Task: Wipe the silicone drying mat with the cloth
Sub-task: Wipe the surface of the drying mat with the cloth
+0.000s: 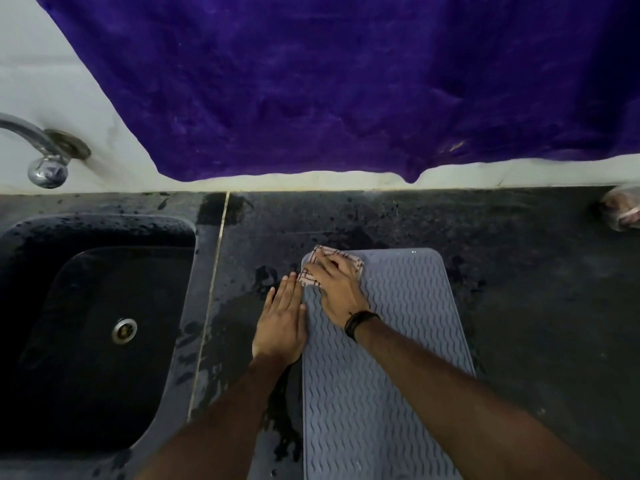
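One grey silicone drying mat with a wavy ribbed surface (388,348) lies on the dark, wet-speckled stone tabletop (536,278), its long side running away from the person. One folded pinkish cloth with dark line pattern (320,268) sits on the mat's far left corner, partly over the edge. The right hand (337,289) presses flat on the cloth, fingers spread, its grip open rather than closed around it; a dark band circles the wrist. The left hand (282,323) lies flat and open along the mat's left edge, half on the tabletop. The mat's right and near parts are bare. One black sink (45,244) lies left, one metal tap (41,150) above it, a purple cloth hanging (346,81) on the wall behind.
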Demonstrator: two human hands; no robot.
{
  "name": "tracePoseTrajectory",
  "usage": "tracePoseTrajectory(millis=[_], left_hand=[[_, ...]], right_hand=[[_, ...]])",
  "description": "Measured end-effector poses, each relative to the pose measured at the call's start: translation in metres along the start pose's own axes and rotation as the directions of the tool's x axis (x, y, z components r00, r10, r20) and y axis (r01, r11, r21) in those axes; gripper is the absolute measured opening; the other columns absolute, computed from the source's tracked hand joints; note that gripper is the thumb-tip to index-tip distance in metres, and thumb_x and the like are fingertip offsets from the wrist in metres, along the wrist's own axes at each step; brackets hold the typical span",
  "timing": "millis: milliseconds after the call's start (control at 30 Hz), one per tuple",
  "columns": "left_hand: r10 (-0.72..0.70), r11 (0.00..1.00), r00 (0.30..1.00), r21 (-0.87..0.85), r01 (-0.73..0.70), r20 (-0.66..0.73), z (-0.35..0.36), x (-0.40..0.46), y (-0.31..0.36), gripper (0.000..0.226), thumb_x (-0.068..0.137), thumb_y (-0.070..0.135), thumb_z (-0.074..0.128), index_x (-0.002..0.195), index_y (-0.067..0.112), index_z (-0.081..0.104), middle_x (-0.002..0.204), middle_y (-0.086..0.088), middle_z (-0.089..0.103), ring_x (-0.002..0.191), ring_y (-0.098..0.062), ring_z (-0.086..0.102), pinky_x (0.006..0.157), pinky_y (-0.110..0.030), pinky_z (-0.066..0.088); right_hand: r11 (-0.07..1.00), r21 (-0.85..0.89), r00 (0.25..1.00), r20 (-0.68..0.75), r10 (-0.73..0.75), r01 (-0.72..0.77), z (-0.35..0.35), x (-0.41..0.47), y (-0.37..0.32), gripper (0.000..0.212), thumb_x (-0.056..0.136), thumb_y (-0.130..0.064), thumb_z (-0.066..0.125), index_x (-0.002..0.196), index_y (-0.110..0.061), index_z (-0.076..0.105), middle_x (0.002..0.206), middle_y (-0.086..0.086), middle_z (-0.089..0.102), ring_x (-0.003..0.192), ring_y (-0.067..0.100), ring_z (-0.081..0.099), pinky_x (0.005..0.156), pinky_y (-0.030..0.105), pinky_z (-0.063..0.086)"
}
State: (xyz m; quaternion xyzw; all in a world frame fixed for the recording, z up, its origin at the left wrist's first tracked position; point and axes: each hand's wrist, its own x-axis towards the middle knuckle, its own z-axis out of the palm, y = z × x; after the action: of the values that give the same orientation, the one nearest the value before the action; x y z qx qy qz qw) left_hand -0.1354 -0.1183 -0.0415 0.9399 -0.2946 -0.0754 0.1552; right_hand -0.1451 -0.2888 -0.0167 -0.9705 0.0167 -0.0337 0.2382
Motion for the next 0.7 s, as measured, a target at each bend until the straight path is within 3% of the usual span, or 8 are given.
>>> tracePoseTrajectory(millis=[100,233,333,433,567,700], left_hand=[[-0.002,1.0,1.0,-0.008,0.002,-0.003,-0.002,0.0,0.002,0.06,0.105,0.035,0.016,0.158,0.008,0.017,0.166,-0.001,0.008,0.154,-0.013,0.002,0.125,-0.031,-0.004],[-0.017,1.0,1.0,0.003,0.017,0.0,-0.002,0.0,0.002,0.056,0.107,0.029,0.024,0.159,0.01,0.015,0.167,-0.003,0.01,0.154,-0.013,0.003,0.125,-0.032,-0.003],[-0.018,1.0,1.0,0.023,0.018,0.014,-0.002,0.0,0.002,0.06,0.104,0.033,0.018,0.159,0.011,0.013,0.167,-0.002,0.009,0.154,-0.012,0.003,0.125,-0.031,-0.004],[-0.02,1.0,1.0,0.013,0.02,0.003,-0.001,0.0,0.002,0.063,0.102,0.038,0.01,0.159,0.011,0.015,0.167,-0.002,0.01,0.154,-0.012,0.005,0.124,-0.03,-0.004],[-0.014,1.0,1.0,0.009,0.014,-0.002,0.0,0.001,0.002,0.069,0.1,0.042,0.004,0.158,0.01,0.024,0.166,-0.003,0.015,0.154,-0.013,0.007,0.125,-0.031,-0.002],[-0.017,1.0,1.0,0.003,0.017,-0.02,0.0,0.0,0.001,0.066,0.101,0.04,0.008,0.157,0.01,0.026,0.165,-0.004,0.018,0.154,-0.014,0.01,0.125,-0.032,0.001]], right_hand=[[0.998,0.022,0.998,-0.016,-0.059,0.059,-0.004,-0.008,0.003,0.068,0.068,0.0,0.053,0.135,-0.014,0.052,0.139,0.007,0.051,0.134,0.028,0.034,0.117,0.049,0.019],[0.997,0.006,0.997,-0.01,-0.08,0.08,-0.004,-0.033,0.008,0.075,0.069,0.005,0.056,0.141,-0.012,0.044,0.145,0.008,0.044,0.141,0.025,0.025,0.12,0.044,0.016],[0.995,-0.008,0.995,0.024,-0.1,0.1,0.0,-0.041,0.006,0.077,0.078,0.005,0.052,0.149,-0.014,0.032,0.157,0.003,0.026,0.148,0.024,0.008,0.121,0.039,0.008],[1.0,0.028,1.0,0.009,-0.004,0.004,0.005,-0.026,-0.002,0.076,0.084,0.007,0.048,0.153,-0.01,0.02,0.162,0.008,0.009,0.149,0.022,0.004,0.121,0.033,0.004],[0.996,0.039,0.997,0.011,0.08,-0.08,0.004,-0.003,-0.009,0.067,0.086,0.0,0.053,0.149,-0.004,0.029,0.156,0.014,0.027,0.146,0.026,0.02,0.12,0.033,0.008],[0.998,-0.046,0.999,0.012,0.032,-0.032,-0.003,0.001,-0.009,0.062,0.078,-0.006,0.062,0.138,-0.009,0.046,0.144,0.01,0.046,0.138,0.028,0.035,0.117,0.05,0.018]])
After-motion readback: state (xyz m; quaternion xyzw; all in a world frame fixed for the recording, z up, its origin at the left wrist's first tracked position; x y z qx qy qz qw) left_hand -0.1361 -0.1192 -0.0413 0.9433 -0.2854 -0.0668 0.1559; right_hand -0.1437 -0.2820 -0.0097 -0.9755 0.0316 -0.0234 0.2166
